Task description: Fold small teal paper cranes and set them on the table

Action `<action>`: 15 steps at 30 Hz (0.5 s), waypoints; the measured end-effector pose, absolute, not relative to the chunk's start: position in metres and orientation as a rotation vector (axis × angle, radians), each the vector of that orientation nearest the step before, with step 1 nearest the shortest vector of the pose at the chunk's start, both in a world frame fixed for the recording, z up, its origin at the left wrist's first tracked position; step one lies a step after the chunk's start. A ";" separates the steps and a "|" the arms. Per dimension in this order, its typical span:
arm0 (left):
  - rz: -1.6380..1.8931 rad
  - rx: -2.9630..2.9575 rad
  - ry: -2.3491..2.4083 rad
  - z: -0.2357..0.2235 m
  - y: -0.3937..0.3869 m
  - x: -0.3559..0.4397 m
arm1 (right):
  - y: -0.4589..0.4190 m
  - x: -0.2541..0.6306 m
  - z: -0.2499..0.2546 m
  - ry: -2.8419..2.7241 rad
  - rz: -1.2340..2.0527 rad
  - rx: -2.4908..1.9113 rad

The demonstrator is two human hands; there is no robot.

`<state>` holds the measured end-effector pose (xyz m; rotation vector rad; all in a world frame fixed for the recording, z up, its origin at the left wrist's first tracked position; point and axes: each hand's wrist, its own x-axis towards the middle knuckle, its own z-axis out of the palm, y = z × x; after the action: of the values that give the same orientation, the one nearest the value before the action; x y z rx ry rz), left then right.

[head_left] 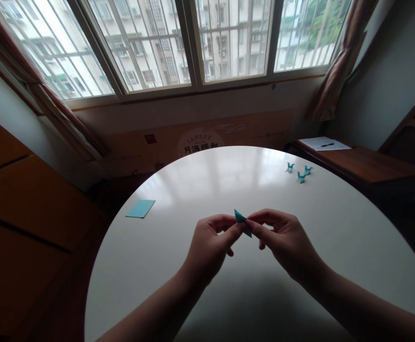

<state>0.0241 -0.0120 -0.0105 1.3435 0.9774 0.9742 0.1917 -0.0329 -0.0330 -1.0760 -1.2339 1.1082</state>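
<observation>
Both of my hands meet above the middle of a round white table (150,256). Between them is a small folded piece of teal paper (241,218), a pointed triangular shape. My left hand (211,244) pinches it from the left with thumb and forefinger. My right hand (284,240) pinches it from the right, fingers curled. A flat stack of light blue paper sheets (140,208) lies on the table to the far left. Three small finished teal paper cranes (300,172) stand at the table's far right.
A wooden side desk (367,164) with a white sheet and a pen (324,144) stands at the right. A barred window (193,42) with curtains fills the back wall. Wooden panels (22,209) run along the left.
</observation>
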 end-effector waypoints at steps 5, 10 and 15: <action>0.983 1.329 0.988 -0.009 -0.011 0.024 | -0.030 0.194 -0.032 -1.127 1.320 -0.989; 0.965 1.379 0.983 -0.008 -0.011 0.021 | -0.027 0.195 -0.032 -1.032 1.540 -0.932; 0.973 1.400 0.997 -0.008 -0.011 0.021 | -0.026 0.195 -0.036 -1.021 1.563 -0.893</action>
<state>0.0210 -0.0113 -0.0077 1.3999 0.9968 0.9731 0.1953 -0.0261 -0.0362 -0.8934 -1.0213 1.5625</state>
